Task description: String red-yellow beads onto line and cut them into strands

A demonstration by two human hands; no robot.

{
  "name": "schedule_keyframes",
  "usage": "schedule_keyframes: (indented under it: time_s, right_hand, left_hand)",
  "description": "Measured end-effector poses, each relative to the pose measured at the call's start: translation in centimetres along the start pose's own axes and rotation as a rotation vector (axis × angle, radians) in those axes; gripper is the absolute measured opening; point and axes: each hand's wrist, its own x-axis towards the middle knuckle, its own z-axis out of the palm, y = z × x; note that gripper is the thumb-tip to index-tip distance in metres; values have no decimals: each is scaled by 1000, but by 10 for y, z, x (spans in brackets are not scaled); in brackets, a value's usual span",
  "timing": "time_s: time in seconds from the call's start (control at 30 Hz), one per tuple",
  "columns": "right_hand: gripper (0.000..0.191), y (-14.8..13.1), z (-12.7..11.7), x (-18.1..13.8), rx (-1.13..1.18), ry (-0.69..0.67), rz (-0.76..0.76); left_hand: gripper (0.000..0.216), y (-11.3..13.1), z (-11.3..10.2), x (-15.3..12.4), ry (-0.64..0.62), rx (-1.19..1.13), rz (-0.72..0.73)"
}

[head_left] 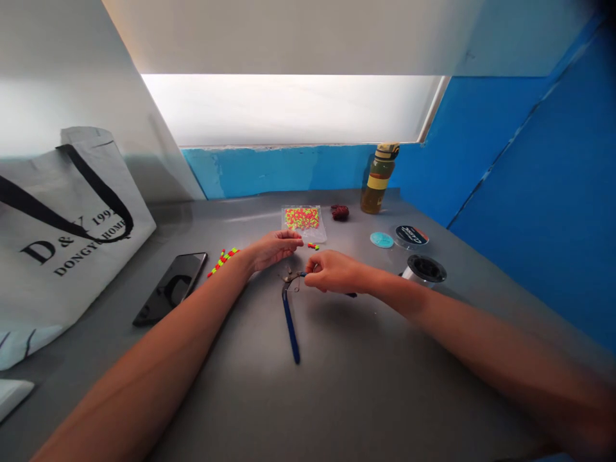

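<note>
My left hand (273,248) reaches over the grey table (337,385), fingers curled in a pinch close to a clear bag of orange and yellow beads (303,221); what it pinches is too small to make out. My right hand (334,271) is closed in a pinch beside the head of blue-handled pliers (290,321) that lie on the table. A couple of loose beads (313,246) sit between the hands and the bag. A string of red and green beads (222,260) lies left of my left wrist.
A black phone (171,287) and a white tote bag (58,237) are at the left. A bottle (379,178), a dark red lump (339,212), a teal disc (382,239) and two line spools (411,235) (425,269) stand at the back right. Blue walls close in at the right.
</note>
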Motion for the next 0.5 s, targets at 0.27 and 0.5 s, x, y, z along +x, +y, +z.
schedule_keyframes:
  time_s: [0.27, 0.5]
  right_hand:
    - [19, -20, -33, -19, 19, 398, -75]
    - [19, -14, -40, -13, -336, 651, 40]
  left_hand:
    - [28, 0, 4, 1, 23, 0, 7]
    - [29, 8, 11, -8, 53, 34, -50]
